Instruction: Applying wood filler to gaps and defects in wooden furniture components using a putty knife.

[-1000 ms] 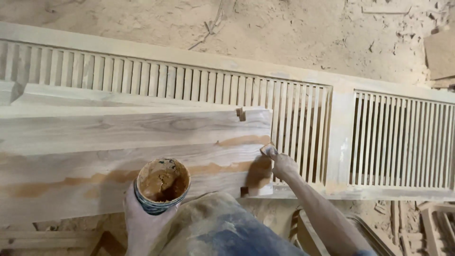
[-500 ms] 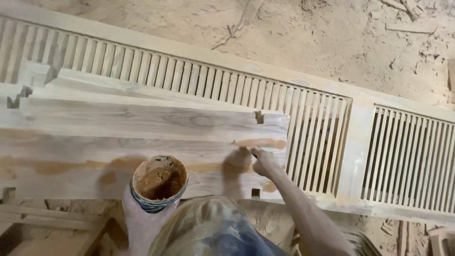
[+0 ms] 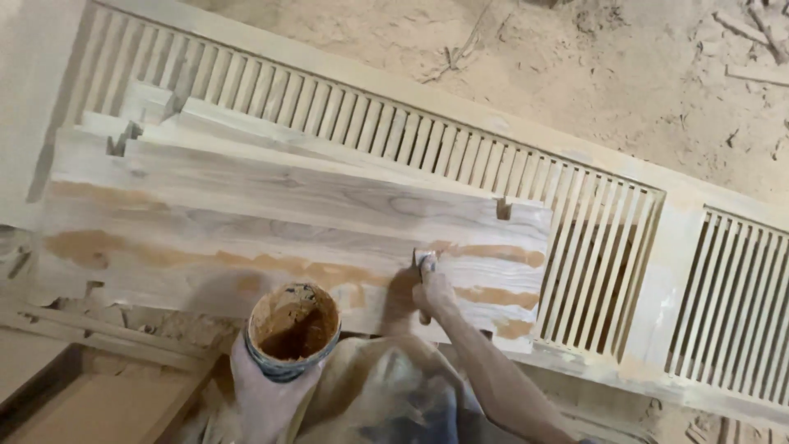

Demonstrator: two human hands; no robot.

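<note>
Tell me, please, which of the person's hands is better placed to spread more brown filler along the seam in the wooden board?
Probably the right hand: it grips the small spreader against the wooden board, beside the brown filler streak. The left hand is taken up holding the filler tub.

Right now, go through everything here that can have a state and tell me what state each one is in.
Left hand: holds the tub from below.
Tub of filler: open, upright, partly filled with brown paste.
Right hand: gripping a small scraper.
Scraper: pressed against the board.
Wooden board: lying flat, streaked with brown filler.
Louvered frame: lying under the board, bare wood.
</note>
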